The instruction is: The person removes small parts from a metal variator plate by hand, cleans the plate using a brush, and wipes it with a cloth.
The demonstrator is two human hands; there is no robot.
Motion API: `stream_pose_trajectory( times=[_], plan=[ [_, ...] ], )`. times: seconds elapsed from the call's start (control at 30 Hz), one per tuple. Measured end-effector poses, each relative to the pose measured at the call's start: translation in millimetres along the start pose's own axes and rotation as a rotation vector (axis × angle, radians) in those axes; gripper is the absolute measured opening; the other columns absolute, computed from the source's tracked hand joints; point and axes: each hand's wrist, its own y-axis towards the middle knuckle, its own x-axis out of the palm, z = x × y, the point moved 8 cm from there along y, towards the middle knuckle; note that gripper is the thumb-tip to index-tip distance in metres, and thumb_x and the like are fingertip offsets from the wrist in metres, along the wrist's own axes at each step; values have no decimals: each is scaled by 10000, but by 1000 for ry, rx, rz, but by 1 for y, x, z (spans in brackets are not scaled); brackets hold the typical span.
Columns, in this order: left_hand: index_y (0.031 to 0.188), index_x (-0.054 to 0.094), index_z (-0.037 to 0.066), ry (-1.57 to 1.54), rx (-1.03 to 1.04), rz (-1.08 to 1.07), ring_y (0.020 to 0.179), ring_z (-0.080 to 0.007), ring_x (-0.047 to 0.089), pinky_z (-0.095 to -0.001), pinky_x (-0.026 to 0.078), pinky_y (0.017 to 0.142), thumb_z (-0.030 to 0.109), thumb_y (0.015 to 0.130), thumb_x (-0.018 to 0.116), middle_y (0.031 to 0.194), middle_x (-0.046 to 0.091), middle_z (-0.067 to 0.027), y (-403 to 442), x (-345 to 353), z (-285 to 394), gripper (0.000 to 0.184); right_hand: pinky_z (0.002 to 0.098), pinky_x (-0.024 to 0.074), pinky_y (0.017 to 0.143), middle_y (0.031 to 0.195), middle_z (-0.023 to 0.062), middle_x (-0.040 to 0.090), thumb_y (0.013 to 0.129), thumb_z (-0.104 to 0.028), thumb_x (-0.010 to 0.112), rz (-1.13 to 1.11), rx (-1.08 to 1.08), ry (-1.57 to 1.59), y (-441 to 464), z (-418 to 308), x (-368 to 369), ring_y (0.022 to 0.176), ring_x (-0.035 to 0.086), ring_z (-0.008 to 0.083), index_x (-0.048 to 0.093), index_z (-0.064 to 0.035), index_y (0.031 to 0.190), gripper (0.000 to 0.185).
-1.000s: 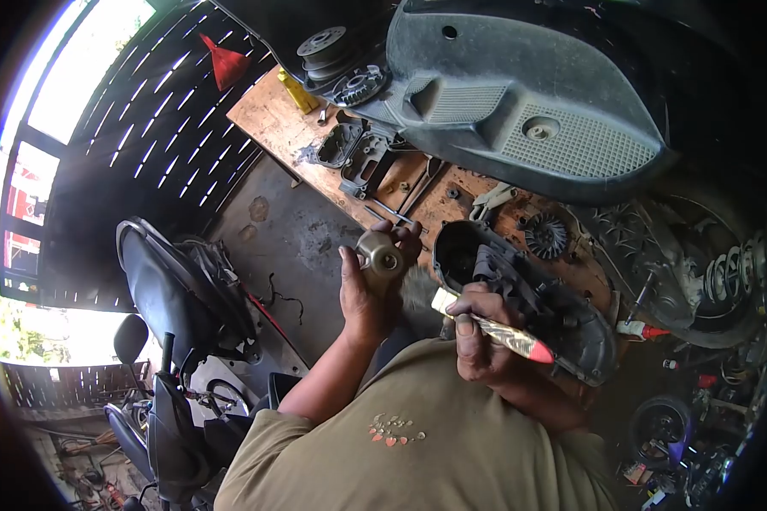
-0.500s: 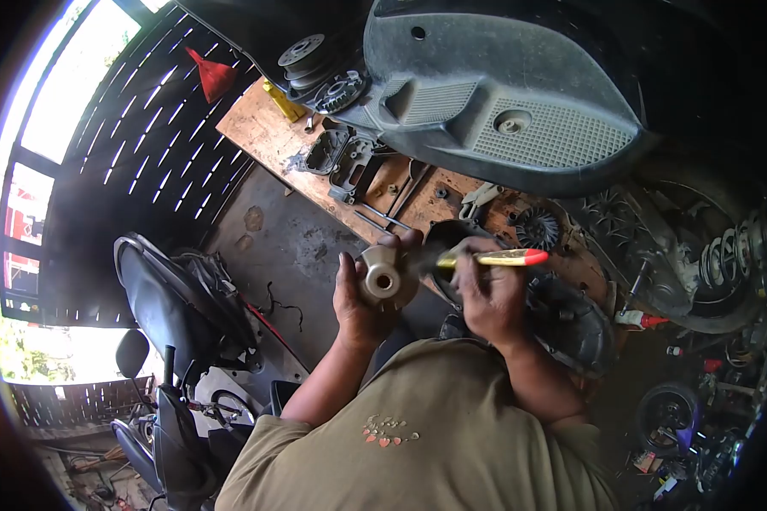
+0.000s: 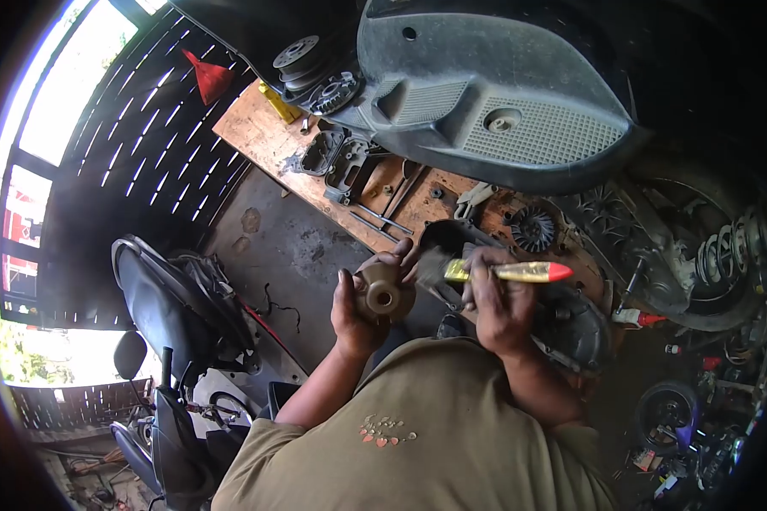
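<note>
A round metal part (image 3: pixel 385 292) with a hole in its centre is held in my left hand (image 3: pixel 354 313), fingers wrapped round its far side and thumb at its left. My right hand (image 3: pixel 500 305) grips a paintbrush (image 3: pixel 511 272) by its yellow handle with a red end. The dark bristles point left, close to the metal part; whether they touch it I cannot tell. Behind the brush and partly hidden by my right hand lies a large dark engine casing (image 3: pixel 571 328).
A wooden bench (image 3: pixel 251 128) carries an opened housing (image 3: pixel 349 169), long tools (image 3: pixel 382 219) and a finned fan wheel (image 3: pixel 533 229). A scooter's grey floor panel (image 3: pixel 537 136) hangs over it. At the left stand a scooter seat (image 3: pixel 158 285) and a mirror (image 3: pixel 130 355).
My right hand has turned the brush from slanting down to nearly level, its bristles now toward the metal part. The view has shifted, so the bench appears further left.
</note>
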Motion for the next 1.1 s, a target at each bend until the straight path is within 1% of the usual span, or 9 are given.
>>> stream_pose_trajectory(
  times=[0.1, 0.17, 0.27, 0.33, 0.47, 0.7, 0.83, 0.97, 1.1],
  plan=[
    [1231, 548, 14, -65, -68, -78, 1428, -326, 336, -490, 300, 1154, 624, 977, 341, 1441, 460, -173, -1, 12, -8, 693, 266, 496, 665, 840, 84, 646, 957, -142, 582, -264, -33, -73, -15, -8, 27, 734, 615, 119, 617, 22, 1074, 204],
    [1233, 552, 25, -82, -75, -32, 1431, -320, 330, -494, 294, 1157, 628, 977, 329, 1443, 464, -162, -4, 7, -8, 692, 311, 519, 705, 883, 144, 672, 912, -76, 633, -214, -341, -529, -9, -10, 20, 793, 674, 208, 648, 11, 978, 111],
    [1249, 556, 51, -210, -45, -83, 1427, -317, 341, -495, 296, 1151, 639, 975, 302, 1458, 468, -137, -1, 7, -6, 697, 343, 531, 664, 875, 163, 676, 914, -67, 597, 86, -163, -420, 2, 1, -7, 776, 680, 293, 642, -6, 999, 114],
    [1261, 551, 37, -86, -71, 3, 1414, -319, 363, -489, 300, 1145, 637, 978, 301, 1464, 463, -158, -3, 3, -5, 708, 259, 481, 582, 785, 29, 615, 989, -93, 538, 9, -273, -347, -7, -14, 3, 657, 594, 87, 574, 2, 1058, 123],
    [1259, 540, -1, -25, -89, -29, 1343, -309, 448, -457, 332, 1130, 614, 989, 305, 1418, 501, -205, -2, 18, -9, 712, 337, 525, 623, 745, 94, 634, 874, -70, 652, -399, -391, -334, -19, -30, 57, 648, 648, 237, 639, -45, 946, 77],
    [1251, 552, -13, -98, -182, 251, 1251, -313, 542, -438, 399, 1097, 621, 976, 347, 1320, 582, -195, -16, -12, -16, 722, 291, 511, 591, 790, 91, 669, 952, -64, 560, -118, -301, -383, -10, -30, 30, 659, 644, 133, 619, -14, 1020, 103],
    [1260, 545, -15, -166, -124, 75, 1310, -329, 490, -459, 358, 1123, 612, 988, 312, 1385, 539, -202, -7, 11, -10, 723, 356, 498, 592, 802, 109, 640, 846, -57, 669, -338, -596, -467, -24, -32, 60, 676, 646, 269, 615, -48, 988, 152],
    [1220, 568, -19, -268, -147, 106, 1243, -340, 544, -472, 376, 1111, 679, 959, 288, 1312, 586, -201, -13, 7, -10, 796, 369, 482, 555, 736, 123, 608, 857, -18, 606, 11, -622, -671, -13, -48, 29, 625, 604, 289, 596, -25, 945, 89],
    [1210, 586, -55, -498, -188, -141, 1076, -314, 636, -429, 444, 1036, 840, 863, 251, 1165, 658, -192, -15, 12, -3, 1017, 361, 484, 580, 757, 120, 601, 839, 14, 584, -111, -609, -545, -14, -54, 42, 627, 591, 267, 606, -23, 940, 110]
  ],
)
